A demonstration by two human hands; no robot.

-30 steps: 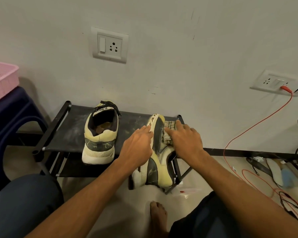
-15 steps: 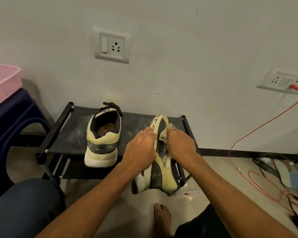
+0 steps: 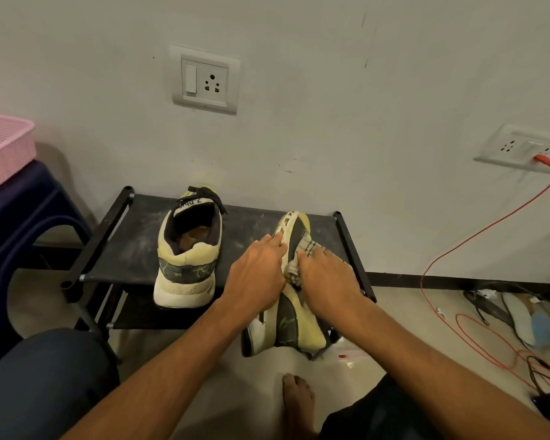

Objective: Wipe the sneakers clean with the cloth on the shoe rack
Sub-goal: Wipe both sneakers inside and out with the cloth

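Observation:
Two yellow-and-black sneakers sit on a low black shoe rack (image 3: 131, 249). The left sneaker (image 3: 188, 249) stands upright, heel toward me. The right sneaker (image 3: 294, 315) lies tipped on its side at the rack's right front, its heel hanging over the edge. My left hand (image 3: 258, 274) presses on its sole side with straight fingers. My right hand (image 3: 327, 279) holds a pale checked cloth (image 3: 300, 258) against the sneaker's upper side; most of the cloth is hidden under that hand.
A dark blue stool (image 3: 19, 223) with a pink basket (image 3: 4, 150) stands at the left. Red and black cables (image 3: 477, 331) and small items litter the floor at the right. My bare foot (image 3: 299, 401) rests on the floor below the rack. Wall sockets (image 3: 204, 81) are above.
My right hand has slid the cloth back along the tipped sneaker toward its middle and then slightly outward again. My left hand has stayed on the sole side. The left sneaker has not moved.

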